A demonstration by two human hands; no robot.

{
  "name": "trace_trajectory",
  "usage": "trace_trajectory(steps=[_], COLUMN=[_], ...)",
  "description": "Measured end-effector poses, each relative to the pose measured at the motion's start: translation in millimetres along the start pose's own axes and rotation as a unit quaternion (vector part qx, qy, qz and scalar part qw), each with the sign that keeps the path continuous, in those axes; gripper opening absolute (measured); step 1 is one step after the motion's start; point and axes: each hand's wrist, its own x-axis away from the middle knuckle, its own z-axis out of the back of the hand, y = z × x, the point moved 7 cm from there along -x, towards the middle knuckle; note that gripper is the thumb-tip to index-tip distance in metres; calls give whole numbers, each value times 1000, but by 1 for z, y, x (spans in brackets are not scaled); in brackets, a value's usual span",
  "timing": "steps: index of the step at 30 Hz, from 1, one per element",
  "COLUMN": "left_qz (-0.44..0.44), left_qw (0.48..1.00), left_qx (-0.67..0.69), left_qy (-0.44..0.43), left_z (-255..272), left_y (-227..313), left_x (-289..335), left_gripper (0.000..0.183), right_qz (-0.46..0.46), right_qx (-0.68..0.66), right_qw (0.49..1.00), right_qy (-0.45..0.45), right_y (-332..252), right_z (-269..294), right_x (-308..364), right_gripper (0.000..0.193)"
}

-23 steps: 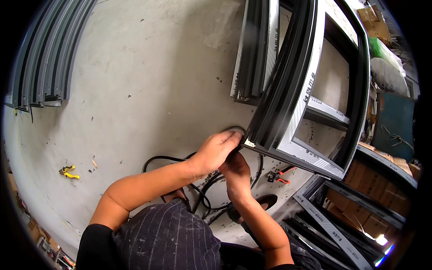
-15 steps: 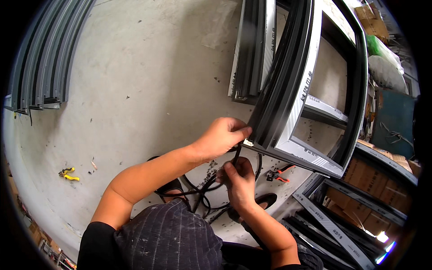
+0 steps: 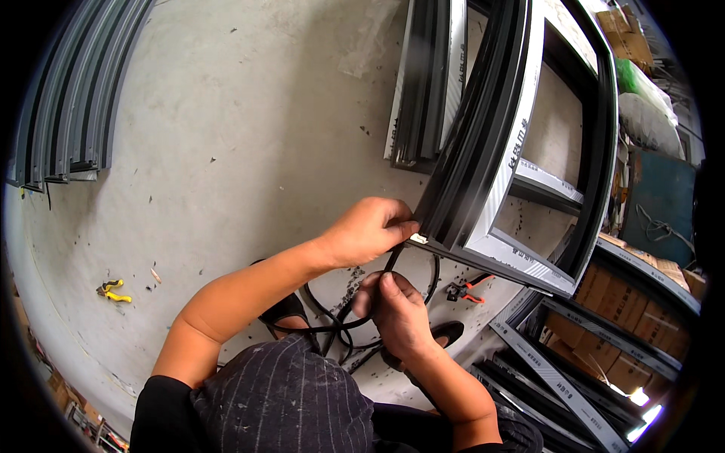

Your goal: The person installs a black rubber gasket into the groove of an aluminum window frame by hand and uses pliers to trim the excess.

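A grey-and-black metal window frame (image 3: 521,261) leans in front of me, filling the upper right. My left hand (image 3: 368,232) pinches a black rubber sealing strip (image 3: 392,260) at the frame's lower left corner, thumb and forefinger against the profile. Just beside these fingertips a small white piece (image 3: 418,238) shows at the corner. Lower down, my right hand (image 3: 399,311) is closed around the same strip. From there the strip runs in loose loops over the floor between my feet. The strip's end is hidden by the left fingers.
Red-handled pliers (image 3: 470,289) lie right of my hands; yellow-handled pliers (image 3: 115,291) lie far left. Grey profiles (image 3: 79,98) are stacked at upper left. Another frame (image 3: 423,90) lies behind the one I handle. More frame pieces (image 3: 555,377) and cardboard boxes (image 3: 627,302) crowd the right.
My right hand has shifted slightly down and left along the strip. The left hand stays at the corner, moved slightly left.
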Motion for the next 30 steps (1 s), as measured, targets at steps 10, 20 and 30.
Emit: trace_trajectory(steps=[10,20,30], left_qz=[-44,-45,43], left_qw=[997,994,993], left_qx=[-23,-50,88], left_qy=[59,91,-61], left_z=[0,3,-18], left_y=[2,4,-6], left_x=[0,-14,13], left_gripper=[27,31,23], right_qz=[-44,90,406], right_qx=[156,357,795], right_qw=[986,918,431], right_qy=[40,146,134], right_y=[17,-91,-129], right_z=[41,43,25], right_x=[30,73,61], right_gripper=[32,25,25])
